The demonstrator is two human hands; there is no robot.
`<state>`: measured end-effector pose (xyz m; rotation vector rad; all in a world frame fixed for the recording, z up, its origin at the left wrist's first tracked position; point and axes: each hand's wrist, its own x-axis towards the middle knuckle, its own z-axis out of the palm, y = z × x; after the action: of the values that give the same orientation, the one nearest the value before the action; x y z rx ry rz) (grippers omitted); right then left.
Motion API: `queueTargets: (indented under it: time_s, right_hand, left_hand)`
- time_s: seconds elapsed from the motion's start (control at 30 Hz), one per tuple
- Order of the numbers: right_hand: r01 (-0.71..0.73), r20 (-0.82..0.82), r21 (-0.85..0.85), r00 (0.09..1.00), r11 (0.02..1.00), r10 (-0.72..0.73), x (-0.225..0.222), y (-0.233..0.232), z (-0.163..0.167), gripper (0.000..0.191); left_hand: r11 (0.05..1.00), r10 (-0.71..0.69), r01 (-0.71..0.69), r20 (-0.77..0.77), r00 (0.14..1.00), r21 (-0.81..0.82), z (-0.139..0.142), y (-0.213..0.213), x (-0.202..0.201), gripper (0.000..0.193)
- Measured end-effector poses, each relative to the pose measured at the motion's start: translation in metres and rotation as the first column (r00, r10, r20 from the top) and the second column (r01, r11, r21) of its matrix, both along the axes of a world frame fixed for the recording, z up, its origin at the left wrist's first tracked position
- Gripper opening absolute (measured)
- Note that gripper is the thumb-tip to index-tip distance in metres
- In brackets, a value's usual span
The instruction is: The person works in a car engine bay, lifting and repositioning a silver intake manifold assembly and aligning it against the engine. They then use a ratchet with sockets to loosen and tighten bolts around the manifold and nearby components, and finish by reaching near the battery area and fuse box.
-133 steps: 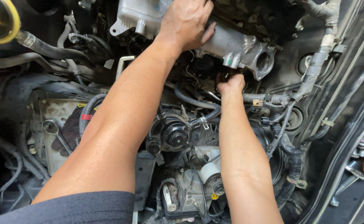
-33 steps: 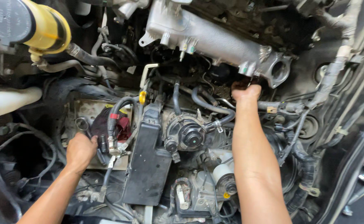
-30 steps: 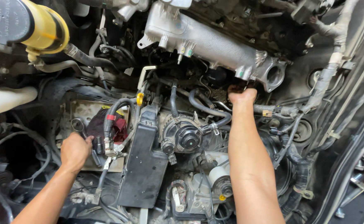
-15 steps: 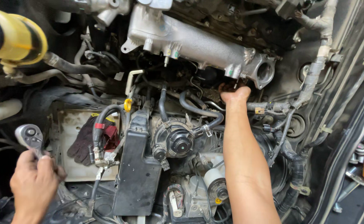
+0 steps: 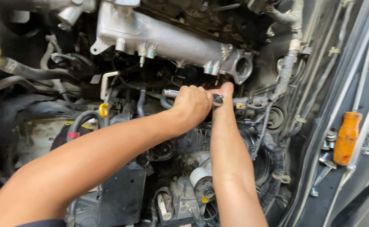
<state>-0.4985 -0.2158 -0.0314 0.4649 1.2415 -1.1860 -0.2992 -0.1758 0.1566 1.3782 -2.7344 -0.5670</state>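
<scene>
Under the raised bonnet of a car, I see my left hand (image 5: pixel 191 105) clenched around the handle of a chrome steel ratchet wrench (image 5: pixel 170 93), which lies level just below the long, pale cast-aluminium intake manifold (image 5: pixel 171 42) at the far side of the engine bay. My right hand (image 5: pixel 225 90) reaches up beside it, thumb raised and pressed near the wrench's dark head (image 5: pixel 218 99); its fingers are hidden behind the parts, so I cannot tell what they grip. The placing looks deliberate: one hand to swing the handle, the other to steady the head on a fastener tucked under the manifold.

Room is scarce. Black rubber hoses (image 5: pixel 83 120) and a yellow ring-shaped dipstick pull (image 5: pixel 103 110) crowd the left, a wrapped wiring loom (image 5: pixel 286 71) runs down the right, and the manifold's lower edge caps any upward stroke. The handle has a short arc toward the left only. An orange-handled plastic screwdriver (image 5: pixel 346 138) rests well apart on the right ledge beside loose metal bolts (image 5: pixel 330 136).
</scene>
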Motion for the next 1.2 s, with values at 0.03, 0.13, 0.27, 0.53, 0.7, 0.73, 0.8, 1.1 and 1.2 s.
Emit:
queueTargets:
  time_s: [0.03, 0.13, 0.27, 0.53, 0.7, 0.73, 0.8, 1.1, 1.2]
  right_hand:
    - [-0.004, 0.004, -0.007, 1.000, 1.000, 0.004, -0.001, -0.002, 0.002, 0.036]
    - [-0.037, 0.029, 0.001, 0.999, 0.999, 0.037, -0.008, -0.009, 0.004, 0.033]
    - [-0.101, -0.002, 0.117, 0.995, 0.988, 0.102, -0.016, -0.017, 0.008, 0.028]
    - [-0.223, -0.021, 0.117, 0.974, 0.968, 0.227, -0.018, -0.017, 0.009, 0.028]
    - [-0.312, -0.096, 0.038, 0.945, 0.949, 0.314, -0.015, -0.015, 0.010, 0.028]
    - [-0.330, -0.078, -0.023, 0.942, 0.944, 0.327, -0.015, -0.016, 0.011, 0.027]
    - [-0.333, -0.044, -0.053, 0.943, 0.941, 0.331, -0.015, -0.015, 0.011, 0.027]
    - [-0.259, -0.074, 0.020, 0.963, 0.966, 0.259, -0.017, -0.015, 0.012, 0.033]
    - [-0.306, -0.152, 0.109, 0.935, 0.946, 0.320, -0.018, -0.014, 0.014, 0.034]
  left_hand:
    - [1.000, 0.004, -0.005, 0.045, 0.999, 0.022, -0.011, -0.005, -0.010, 0.023]
    - [0.995, 0.065, -0.072, 0.103, 0.993, 0.065, -0.040, -0.020, -0.032, 0.025]
    - [0.954, -0.038, -0.038, 0.246, 0.969, 0.297, -0.067, -0.027, -0.053, 0.017]
    - [0.975, 0.012, -0.043, 0.140, 0.990, 0.217, -0.111, -0.033, -0.056, 0.018]
    - [0.951, -0.139, 0.062, 0.241, 0.961, 0.302, -0.116, -0.046, -0.060, 0.020]
    - [0.947, -0.157, 0.073, 0.255, 0.954, 0.312, -0.114, -0.048, -0.063, 0.021]
    - [0.958, -0.229, 0.160, 0.300, 0.926, 0.237, -0.108, -0.051, -0.070, 0.023]
    - [0.960, -0.239, 0.185, 0.276, 0.931, 0.210, -0.108, -0.050, -0.066, 0.023]
    - [0.958, -0.232, 0.167, 0.289, 0.929, 0.231, -0.114, -0.050, -0.062, 0.022]
